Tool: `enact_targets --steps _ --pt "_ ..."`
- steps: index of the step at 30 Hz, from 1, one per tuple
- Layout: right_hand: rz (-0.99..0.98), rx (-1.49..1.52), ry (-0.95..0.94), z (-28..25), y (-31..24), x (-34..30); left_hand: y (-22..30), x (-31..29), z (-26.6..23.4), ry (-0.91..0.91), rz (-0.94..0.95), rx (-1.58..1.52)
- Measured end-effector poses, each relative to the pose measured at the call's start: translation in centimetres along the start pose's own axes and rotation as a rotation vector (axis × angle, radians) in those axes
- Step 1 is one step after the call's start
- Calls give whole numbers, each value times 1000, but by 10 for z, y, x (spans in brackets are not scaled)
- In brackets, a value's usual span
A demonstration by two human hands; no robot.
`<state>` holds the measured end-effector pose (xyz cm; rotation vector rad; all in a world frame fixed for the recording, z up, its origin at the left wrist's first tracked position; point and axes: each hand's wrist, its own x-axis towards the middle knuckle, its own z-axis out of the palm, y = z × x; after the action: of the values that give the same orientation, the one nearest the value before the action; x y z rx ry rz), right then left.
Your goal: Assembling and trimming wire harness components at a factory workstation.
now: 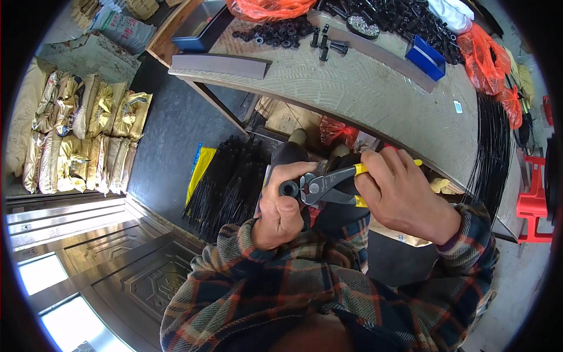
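Note:
My left hand [280,212] is closed around a small black tubular part [288,188], whose round hollow end faces up between thumb and forefinger. In my right hand [402,193] is a pair of end-cutting pincers [329,185] with yellow-sleeved handles, the fingers wrapped over them. The metal jaws of the pincers sit right at the edge of the black part; whether they grip it I cannot tell. Both hands are over my lap, in front of the table's near edge.
On the table [328,82] lie black ring-shaped parts [281,32], a few upright black pieces [319,44], a blue box [426,57] and red plastic bags [484,56]. Bundles of black rods [229,182] stand at left on the floor. A red stool [533,199] is at right.

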<state>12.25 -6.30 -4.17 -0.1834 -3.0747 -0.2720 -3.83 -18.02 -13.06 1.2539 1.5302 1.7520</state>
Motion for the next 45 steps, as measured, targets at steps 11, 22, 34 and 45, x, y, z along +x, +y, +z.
enact_targets --steps 11,22,34,45 --pt "53 1095 -258 9 24 -14 4 18 -9 -352 -278 -335" --pt "112 1327 -536 -18 37 -16 9 10 -4 -429 -136 -316" --pt "387 457 20 45 44 -8 14 44 -73 619 108 -408" --pt "725 -199 234 123 91 -66 6 13 -182 199 622 -8"
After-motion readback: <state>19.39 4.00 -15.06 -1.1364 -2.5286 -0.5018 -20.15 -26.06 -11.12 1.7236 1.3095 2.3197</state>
